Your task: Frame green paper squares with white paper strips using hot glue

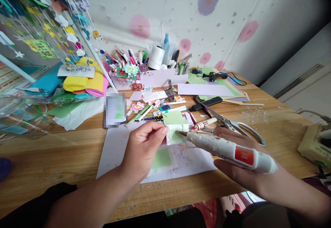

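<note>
Pinching a small pale green-and-white paper piece point(172, 132) between thumb and fingers at the centre of the frame, the person's left hand point(143, 148) holds it just above a large white paper sheet point(116, 148) spread on the wooden table point(51, 159). The right hand point(238, 159), at centre right, is closed around a white glue gun with a red label point(230, 150), whose nozzle touches the paper piece's right edge. A light green square point(162, 158) lies on the white sheet under the left hand.

Just behind the glue gun, silver scissors point(232, 124) lie open on the table. In the upper centre, a white cardboard organiser box point(157, 78) holds coloured markers point(121, 55), a white roll point(156, 57) and upright pens; its compartments cannot be told apart. Loose pens lie between the box and the hands. Folded yellow paper point(82, 81) sits at the left, and a beige power strip point(314, 145) at the far right edge.
</note>
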